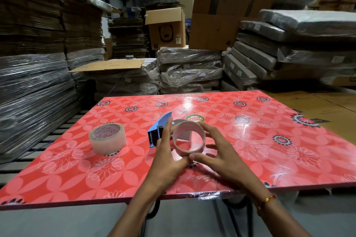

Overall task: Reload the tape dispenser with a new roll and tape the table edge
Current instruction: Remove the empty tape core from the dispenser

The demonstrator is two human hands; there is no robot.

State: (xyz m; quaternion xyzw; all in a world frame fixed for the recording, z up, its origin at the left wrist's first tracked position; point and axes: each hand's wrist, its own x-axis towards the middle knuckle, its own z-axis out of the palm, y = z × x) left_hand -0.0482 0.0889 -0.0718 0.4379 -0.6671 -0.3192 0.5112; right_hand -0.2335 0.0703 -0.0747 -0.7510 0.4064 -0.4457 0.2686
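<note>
Left hand (167, 152) and right hand (217, 152) pinch empty thin cardboard tape core (188, 138) mid-tabletop, beside blue metal dispenser (159, 131). Light, crushable; grip rim gently.

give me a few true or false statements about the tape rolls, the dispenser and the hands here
1. A full tape roll stands on the table to the left of the blue tape dispenser. True.
2. Both hands hold the full roll. False: the left hand and right hand hold a nearly empty roll core; the full roll is untouched.
3. The table top is plain white. False: it is red with a flower pattern.
4. The right wrist wears a red thread. True.
</note>
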